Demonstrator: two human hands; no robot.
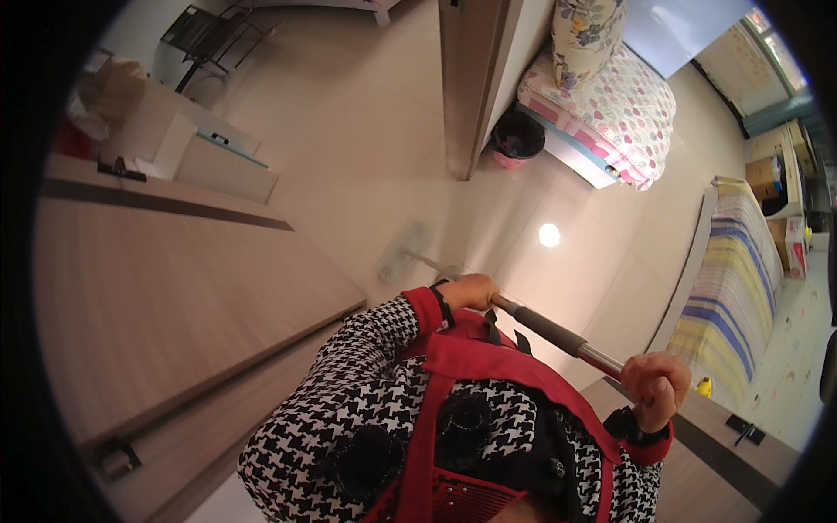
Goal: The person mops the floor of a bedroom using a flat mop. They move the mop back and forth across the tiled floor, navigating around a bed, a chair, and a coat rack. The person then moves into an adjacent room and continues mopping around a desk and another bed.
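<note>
A mop with a metal pole and a dark foam grip (548, 329) runs from the right side down to a pale flat mop head (405, 253) on the tiled floor. My left hand (472, 291) is closed around the pole just below the foam grip. My right hand (656, 387) grips the metal pole near its upper end. The mop head looks blurred, and its lower pole passes partly behind my left hand. A red apron (516, 363) covers the front of my houndstooth top.
Wooden doors (196, 294) stand at the left and lower right. A wall end (458, 98) rises ahead, beside a lined waste bin (518, 137) and a bed with a heart-patterned cover (628, 111). A striped cloth (726, 287) covers furniture at right; a folding chair (203, 39) stands upper left.
</note>
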